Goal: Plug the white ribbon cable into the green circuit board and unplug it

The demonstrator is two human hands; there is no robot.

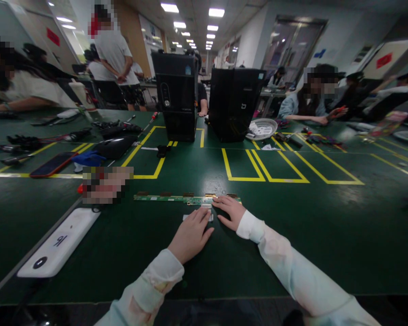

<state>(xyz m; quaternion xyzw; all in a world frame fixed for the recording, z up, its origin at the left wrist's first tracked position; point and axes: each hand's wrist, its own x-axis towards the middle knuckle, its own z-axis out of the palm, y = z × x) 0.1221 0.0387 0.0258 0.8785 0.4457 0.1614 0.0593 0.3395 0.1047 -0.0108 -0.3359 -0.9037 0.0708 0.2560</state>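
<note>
A long, narrow green circuit board [177,198] lies across the table in front of me, with several copper-coloured tabs along its far edge. My right hand [231,212] is open, its stretched fingers resting on the board's right part and the thumb apart on the table. Just below the board, my left hand [191,233] has its fingers extended toward a small white piece [206,206], with fingertips touching or very near it. Partly under those fingers is a flat whitish strip [186,218]. Its exact kind is hidden.
A white power strip [61,240] lies at the left near a blurred-out item. Two black computer towers [177,95] stand at the back. Beyond the board are yellow tape outlines [246,179], a phone [54,164], cables and a white basket [262,128]. Other people sit around.
</note>
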